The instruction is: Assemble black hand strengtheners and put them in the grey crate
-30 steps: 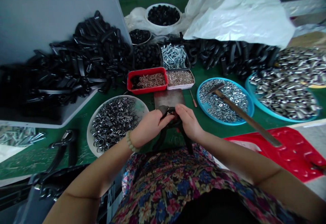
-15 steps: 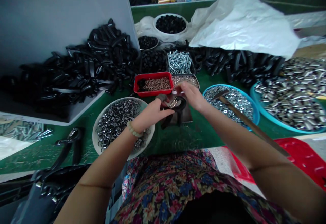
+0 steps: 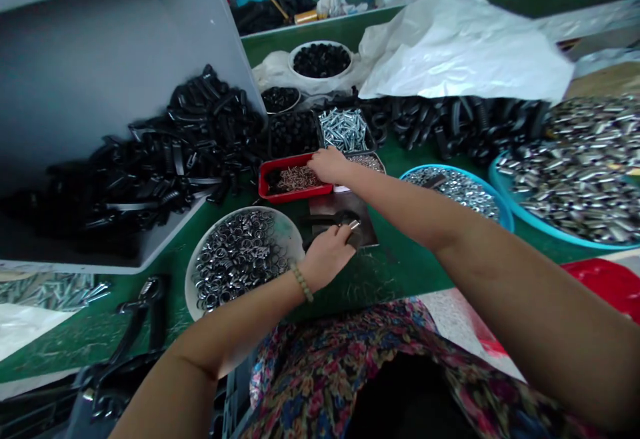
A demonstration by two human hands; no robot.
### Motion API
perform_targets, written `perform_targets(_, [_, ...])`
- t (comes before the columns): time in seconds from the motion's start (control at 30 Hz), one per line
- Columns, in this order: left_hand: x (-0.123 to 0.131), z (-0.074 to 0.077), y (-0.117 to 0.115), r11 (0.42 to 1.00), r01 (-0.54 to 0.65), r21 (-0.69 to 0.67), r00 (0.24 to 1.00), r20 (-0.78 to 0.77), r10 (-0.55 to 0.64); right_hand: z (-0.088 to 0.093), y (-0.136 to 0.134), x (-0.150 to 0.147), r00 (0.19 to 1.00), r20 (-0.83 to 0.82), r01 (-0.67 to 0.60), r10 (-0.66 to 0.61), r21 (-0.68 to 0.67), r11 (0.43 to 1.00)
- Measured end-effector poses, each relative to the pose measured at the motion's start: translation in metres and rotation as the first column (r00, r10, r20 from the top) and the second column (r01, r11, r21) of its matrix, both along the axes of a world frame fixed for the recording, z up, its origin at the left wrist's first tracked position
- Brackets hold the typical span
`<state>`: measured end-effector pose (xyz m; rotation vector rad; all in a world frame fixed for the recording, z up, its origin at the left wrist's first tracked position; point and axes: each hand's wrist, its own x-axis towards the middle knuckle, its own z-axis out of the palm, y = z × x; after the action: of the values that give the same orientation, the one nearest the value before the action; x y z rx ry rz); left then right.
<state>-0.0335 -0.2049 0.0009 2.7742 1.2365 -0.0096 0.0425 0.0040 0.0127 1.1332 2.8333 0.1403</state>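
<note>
My right hand [image 3: 327,166] reaches forward, its bunched fingers down at the small metal hooks or screws in a red tray [image 3: 293,194]. I cannot tell whether those fingers hold one. My left hand [image 3: 327,257] is nearer to me, its fingertips on a black spring clamp [image 3: 323,220] lying across a dark steel plate [image 3: 367,232]. A small silver piece shows at those fingertips. Part of the clamp is hidden beneath the hand.
A white bowl of metal rings [image 3: 235,259] sits under my left wrist. To the right are a blue tray of washers [image 3: 450,189] and a teal basin of metal tubes [image 3: 575,179]. Black clamps lie heaped [image 3: 175,152] against a grey board, and a white plastic sheet [image 3: 465,46] lies behind.
My right hand has left the black clamp and moved forward to the red tray. The clamp has gone down onto the steel plate under my left hand.
</note>
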Motion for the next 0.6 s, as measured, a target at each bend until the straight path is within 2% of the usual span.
perform_targets(0.03, [0.000,-0.005,0.002,1.000,0.012,-0.006,1.000,-0.003,-0.012,0.000,0.000,0.001,1.000,-0.009,-0.003,0.003,0.011,1.000])
perform_targets(0.1, [-0.007,-0.003,0.017,1.000,-0.015,0.003,1.000,0.021,0.015,0.000,-0.002,0.002,1.000,-0.017,-0.008,0.008,0.027,1.000])
perform_targets(0.17, [-0.026,0.010,0.048,0.984,-0.174,0.045,0.983,0.057,0.172,-0.001,-0.002,0.001,1.000,-0.007,-0.020,0.020,0.024,1.000])
perform_targets(0.23, [-0.050,0.025,0.086,0.882,-0.459,0.111,0.887,0.110,0.448,-0.001,-0.002,-0.002,0.999,0.012,-0.033,0.033,0.010,0.999])
perform_targets(0.3, [-0.072,0.035,0.120,0.848,-0.522,0.089,0.852,0.112,0.512,-0.001,-0.002,-0.004,0.999,0.020,-0.033,0.033,0.008,0.999])
perform_targets(0.37, [-0.086,0.035,0.142,0.851,-0.524,0.041,0.849,0.107,0.517,-0.001,0.000,-0.005,0.999,0.030,-0.027,0.027,0.008,1.000])
perform_targets(0.47, [-0.091,0.025,0.155,0.840,-0.543,-0.007,0.833,0.129,0.539,-0.002,0.002,-0.004,0.998,0.055,-0.026,0.026,-0.008,1.000])
perform_targets(0.6, [-0.088,0.016,0.152,0.830,-0.557,-0.029,0.807,0.219,0.549,-0.002,0.001,-0.001,1.000,0.022,-0.015,0.015,0.000,1.000])
